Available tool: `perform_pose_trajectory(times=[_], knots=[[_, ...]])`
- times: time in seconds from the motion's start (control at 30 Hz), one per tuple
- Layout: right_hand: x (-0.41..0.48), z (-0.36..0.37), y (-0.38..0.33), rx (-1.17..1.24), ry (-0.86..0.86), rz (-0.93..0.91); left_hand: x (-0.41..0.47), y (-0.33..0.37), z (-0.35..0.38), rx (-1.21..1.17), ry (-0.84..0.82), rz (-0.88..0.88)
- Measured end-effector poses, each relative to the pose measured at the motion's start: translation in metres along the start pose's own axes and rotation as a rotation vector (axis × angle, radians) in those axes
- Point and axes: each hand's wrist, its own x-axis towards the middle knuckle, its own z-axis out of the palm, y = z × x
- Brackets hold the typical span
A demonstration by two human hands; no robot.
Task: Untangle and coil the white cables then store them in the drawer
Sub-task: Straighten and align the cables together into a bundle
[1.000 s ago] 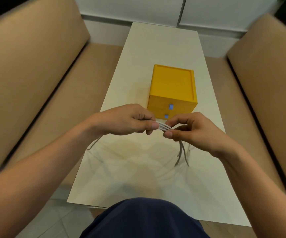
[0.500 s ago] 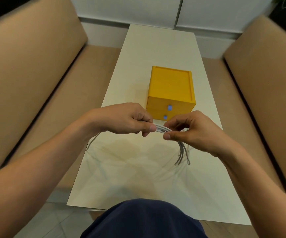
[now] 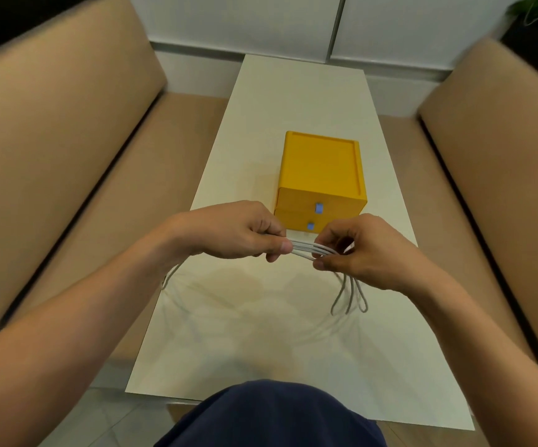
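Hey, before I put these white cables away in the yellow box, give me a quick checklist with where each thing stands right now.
1. Grip: ok. Left hand and right hand both pinch the white cables.
2. Coil finished: not ok. Loose loops hang under the right hand and a strand trails under the left.
3. Tangles gone: cannot tell; the hands hide part of the bundle.
4. Drawer open: not ok. Both drawers of the yellow box are shut.
5. Box within reach: ok, likely; it stands on the table just beyond the hands.
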Motion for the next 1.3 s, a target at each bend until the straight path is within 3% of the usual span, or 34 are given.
perform_pose_trajectory(times=[0.1,0.27,0.33,0.4,0.47,0.53,0.6,0.73,0.77,0.9,1.0,1.07,1.17,1.3], knots=[[0.0,0.001,0.008,0.056,-0.032,-0.025,0.0,0.0,0.0,0.049,0.005,-0.009],[-0.007,-0.012,0.039,0.061,-0.364,0.023,-0.01,-0.006,-0.011,-0.086,0.075,0.011],[-0.004,-0.02,0.056,-0.048,-0.183,0.052,-0.011,-0.009,-0.011,-0.077,0.078,-0.006],[-0.001,-0.028,0.064,-0.143,0.211,0.04,-0.009,-0.008,-0.005,-0.09,0.074,-0.023],[0.001,-0.031,0.061,-0.272,0.618,-0.138,-0.004,-0.005,-0.001,-0.154,0.124,-0.017],[0.003,-0.024,0.061,-0.409,0.812,-0.259,0.0,-0.005,-0.003,-0.19,0.198,0.001],[0.01,-0.011,0.075,-0.482,0.712,-0.206,0.001,-0.005,-0.005,-0.175,0.232,-0.001],[0.018,0.014,0.107,-0.583,0.053,0.011,-0.002,-0.002,-0.004,-0.135,0.195,-0.001],[0.017,0.015,0.109,-0.573,-0.018,0.097,-0.003,-0.003,-0.005,-0.146,0.192,-0.004],[0.016,0.012,0.125,-0.495,-0.03,0.256,-0.011,-0.01,-0.013,-0.174,0.178,-0.031],[0.005,-0.002,0.122,-0.423,-0.309,0.273,-0.012,-0.011,-0.01,-0.159,0.138,-0.038],[-0.003,-0.009,0.097,-0.195,-0.308,0.139,-0.01,-0.009,-0.006,-0.128,0.104,-0.046],[-0.004,-0.002,0.044,0.05,-0.065,-0.103,-0.005,-0.006,-0.001,-0.098,0.063,-0.041],[0.008,0.017,0.006,0.239,-0.009,-0.179,-0.006,-0.004,-0.002,-0.087,0.055,-0.016]])
